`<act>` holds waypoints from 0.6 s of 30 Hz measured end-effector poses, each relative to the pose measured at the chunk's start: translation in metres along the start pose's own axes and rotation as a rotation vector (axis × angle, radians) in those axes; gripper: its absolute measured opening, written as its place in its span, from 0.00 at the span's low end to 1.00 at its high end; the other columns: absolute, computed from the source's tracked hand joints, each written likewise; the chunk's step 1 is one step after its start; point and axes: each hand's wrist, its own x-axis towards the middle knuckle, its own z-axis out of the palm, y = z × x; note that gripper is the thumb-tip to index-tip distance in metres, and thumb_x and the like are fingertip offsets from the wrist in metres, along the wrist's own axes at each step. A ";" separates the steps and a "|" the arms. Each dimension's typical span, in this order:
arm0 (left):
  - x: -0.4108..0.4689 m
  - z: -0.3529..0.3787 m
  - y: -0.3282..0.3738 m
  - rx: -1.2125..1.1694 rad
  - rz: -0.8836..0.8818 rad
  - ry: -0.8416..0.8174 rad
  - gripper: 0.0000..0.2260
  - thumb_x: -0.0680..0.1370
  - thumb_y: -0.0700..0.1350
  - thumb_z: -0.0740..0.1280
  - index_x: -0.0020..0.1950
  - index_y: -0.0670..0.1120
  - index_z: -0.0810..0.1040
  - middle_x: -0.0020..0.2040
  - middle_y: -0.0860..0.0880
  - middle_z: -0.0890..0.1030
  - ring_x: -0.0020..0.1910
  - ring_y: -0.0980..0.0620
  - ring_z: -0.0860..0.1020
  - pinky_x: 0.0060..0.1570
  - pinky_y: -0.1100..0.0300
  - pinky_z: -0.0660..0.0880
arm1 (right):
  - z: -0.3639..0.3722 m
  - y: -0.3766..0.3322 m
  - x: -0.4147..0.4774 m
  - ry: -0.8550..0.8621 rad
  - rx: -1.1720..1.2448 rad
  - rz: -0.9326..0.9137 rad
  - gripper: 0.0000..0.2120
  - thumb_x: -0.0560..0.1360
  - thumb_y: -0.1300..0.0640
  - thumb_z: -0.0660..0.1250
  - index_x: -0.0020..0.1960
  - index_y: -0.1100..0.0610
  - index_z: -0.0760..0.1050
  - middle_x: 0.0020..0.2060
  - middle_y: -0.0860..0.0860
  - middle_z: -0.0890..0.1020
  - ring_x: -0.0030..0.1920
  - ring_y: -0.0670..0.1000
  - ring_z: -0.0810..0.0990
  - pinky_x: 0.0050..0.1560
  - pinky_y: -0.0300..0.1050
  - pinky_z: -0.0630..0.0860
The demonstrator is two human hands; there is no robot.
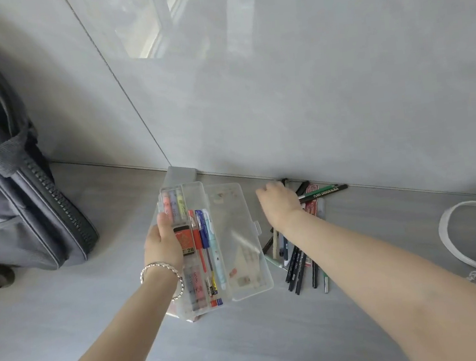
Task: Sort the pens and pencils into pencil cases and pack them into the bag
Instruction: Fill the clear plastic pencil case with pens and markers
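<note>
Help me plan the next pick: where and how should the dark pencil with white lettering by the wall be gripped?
Pinch the lettered pencil at mid-shaft, coming from above on the near side. It lies flat, its right end almost at the wall, and the right hand covers its left end.

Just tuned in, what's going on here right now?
A person is sorting pens. The left hand holds an open clear case, already part filled with pens and highlighters. The right hand reaches down onto the loose pile beside it; whether it has gripped anything is unclear. The bag stands at the left, apart from the case.
</note>
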 end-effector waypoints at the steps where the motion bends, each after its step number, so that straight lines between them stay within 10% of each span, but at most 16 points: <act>1: -0.001 -0.001 0.000 -0.017 -0.006 -0.011 0.24 0.79 0.59 0.47 0.51 0.43 0.75 0.38 0.46 0.76 0.41 0.43 0.76 0.51 0.46 0.77 | 0.001 0.002 0.001 -0.014 0.044 0.048 0.18 0.71 0.72 0.60 0.60 0.63 0.68 0.56 0.60 0.74 0.58 0.60 0.72 0.50 0.51 0.73; 10: -0.012 0.002 0.001 -0.072 -0.074 -0.086 0.23 0.79 0.59 0.47 0.52 0.46 0.73 0.45 0.40 0.80 0.49 0.39 0.79 0.53 0.42 0.76 | -0.002 0.044 -0.024 0.098 0.854 0.241 0.03 0.73 0.63 0.64 0.46 0.58 0.73 0.37 0.55 0.79 0.35 0.51 0.77 0.40 0.41 0.72; 14: -0.028 0.012 0.007 -0.089 -0.086 -0.097 0.26 0.79 0.60 0.46 0.56 0.42 0.74 0.47 0.41 0.79 0.49 0.41 0.78 0.49 0.51 0.76 | -0.040 0.027 -0.070 0.330 1.109 0.111 0.15 0.74 0.62 0.66 0.56 0.48 0.70 0.37 0.45 0.76 0.34 0.42 0.74 0.38 0.28 0.70; 18: -0.046 0.024 0.014 -0.105 -0.076 -0.115 0.21 0.80 0.59 0.48 0.55 0.45 0.72 0.46 0.45 0.76 0.47 0.45 0.73 0.47 0.57 0.68 | -0.063 -0.014 -0.134 0.093 1.124 -0.180 0.14 0.74 0.61 0.66 0.52 0.43 0.71 0.38 0.42 0.76 0.39 0.41 0.77 0.43 0.32 0.76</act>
